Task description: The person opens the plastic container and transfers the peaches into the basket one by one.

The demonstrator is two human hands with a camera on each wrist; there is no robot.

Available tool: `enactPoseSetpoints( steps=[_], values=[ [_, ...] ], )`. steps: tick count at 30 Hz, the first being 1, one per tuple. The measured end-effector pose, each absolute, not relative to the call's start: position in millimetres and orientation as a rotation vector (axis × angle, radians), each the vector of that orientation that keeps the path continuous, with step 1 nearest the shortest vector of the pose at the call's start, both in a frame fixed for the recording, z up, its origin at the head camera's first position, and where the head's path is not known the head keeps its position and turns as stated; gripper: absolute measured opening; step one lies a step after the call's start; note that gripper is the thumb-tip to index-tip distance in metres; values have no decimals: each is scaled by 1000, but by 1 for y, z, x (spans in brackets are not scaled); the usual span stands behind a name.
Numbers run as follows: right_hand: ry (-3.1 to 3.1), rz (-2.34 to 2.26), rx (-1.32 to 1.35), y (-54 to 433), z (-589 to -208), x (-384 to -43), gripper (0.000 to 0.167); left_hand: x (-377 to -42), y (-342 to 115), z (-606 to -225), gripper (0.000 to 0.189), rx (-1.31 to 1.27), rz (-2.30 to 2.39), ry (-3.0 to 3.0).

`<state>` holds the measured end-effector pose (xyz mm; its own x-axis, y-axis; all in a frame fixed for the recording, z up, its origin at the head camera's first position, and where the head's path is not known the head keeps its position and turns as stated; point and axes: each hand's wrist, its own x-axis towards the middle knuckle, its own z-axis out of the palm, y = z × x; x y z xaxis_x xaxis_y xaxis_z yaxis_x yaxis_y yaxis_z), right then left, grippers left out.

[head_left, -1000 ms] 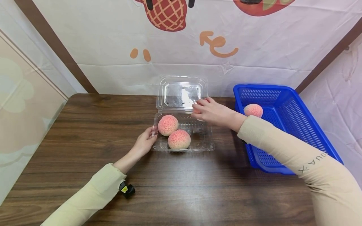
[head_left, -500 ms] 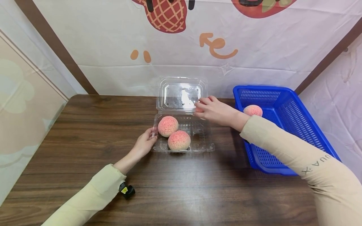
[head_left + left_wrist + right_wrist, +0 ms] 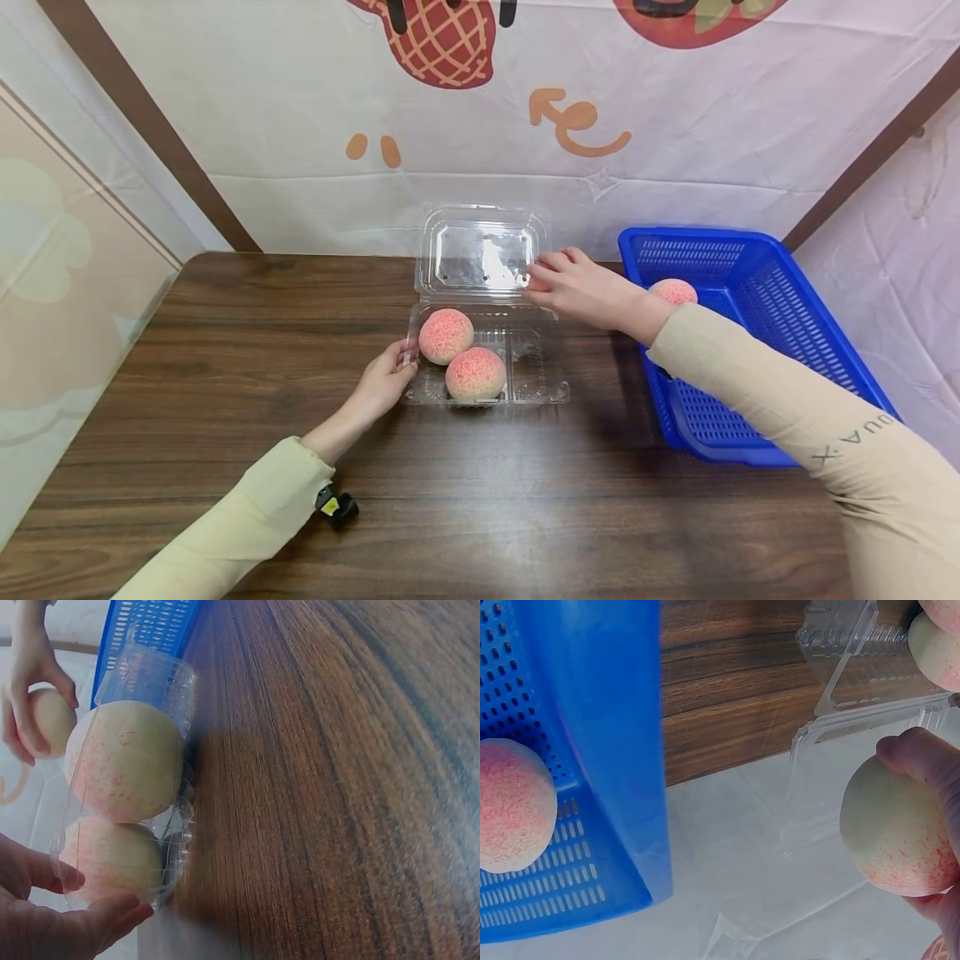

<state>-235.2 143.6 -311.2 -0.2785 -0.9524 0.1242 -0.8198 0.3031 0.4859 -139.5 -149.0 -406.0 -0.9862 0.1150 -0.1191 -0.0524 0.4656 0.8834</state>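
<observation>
A clear plastic clamshell box lies on the table with its lid tipped up against the back cloth. Two pink-and-cream peaches, a rear one and a front one, sit in its left part. My left hand pinches the box's left wall between thumb and fingers. Over the box's back right corner, my right hand grips a third peach, raised off the box. In the head view that peach is mostly hidden behind the fingers; the left wrist view shows it held from above.
To the right stands a blue slotted basket with one peach in it, partly covered by the right sleeve. The brown wooden table meets a printed cloth at its back edge.
My right hand, with the peach, has drifted a little to the right, away from the box's middle. The left hand and the box stay where they were.
</observation>
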Motion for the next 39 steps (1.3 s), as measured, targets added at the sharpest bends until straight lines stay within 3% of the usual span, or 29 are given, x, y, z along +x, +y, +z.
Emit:
enactPoseSetpoints(
  steps=[39],
  values=[
    [-2283,-440,1470,186,-298,-244,29,-139,-148,-407,39,70,1568,2549]
  ],
)
